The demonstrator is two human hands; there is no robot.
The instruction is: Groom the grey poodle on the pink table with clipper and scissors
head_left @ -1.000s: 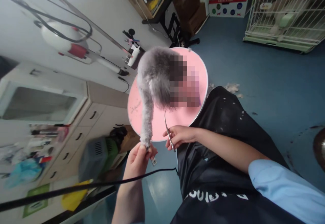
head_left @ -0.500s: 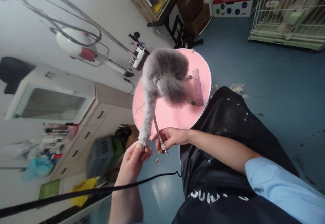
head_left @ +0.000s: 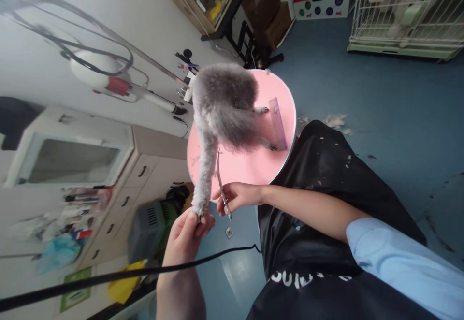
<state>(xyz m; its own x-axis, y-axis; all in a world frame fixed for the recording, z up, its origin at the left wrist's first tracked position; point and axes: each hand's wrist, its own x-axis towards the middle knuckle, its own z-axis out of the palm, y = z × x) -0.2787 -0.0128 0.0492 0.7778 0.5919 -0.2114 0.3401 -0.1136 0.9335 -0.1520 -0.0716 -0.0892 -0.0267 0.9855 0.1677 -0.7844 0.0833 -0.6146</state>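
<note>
A small grey curly-haired dog (head_left: 224,107) stands on a round pink table (head_left: 250,165). My left hand (head_left: 188,235) pinches the paw at the end of the dog's stretched-out leg (head_left: 202,175), past the table's near edge. My right hand (head_left: 237,196) grips a pair of scissors (head_left: 219,177), whose blades point up alongside that leg, close to its fur. A purple comb (head_left: 277,123) lies on the table beside the dog.
A black apron covers my lap (head_left: 326,204). A dryer (head_left: 105,76) on a metal arm hangs at left above a cabinet with drawers (head_left: 145,165). A pet carrier (head_left: 148,221) sits on the floor. A wire cage (head_left: 402,15) stands at the back right. Fur clippings (head_left: 335,121) lie on the blue floor.
My right hand has moved the scissors left, from the table's middle to right beside the held leg. My left hand keeps its grip on the paw.
</note>
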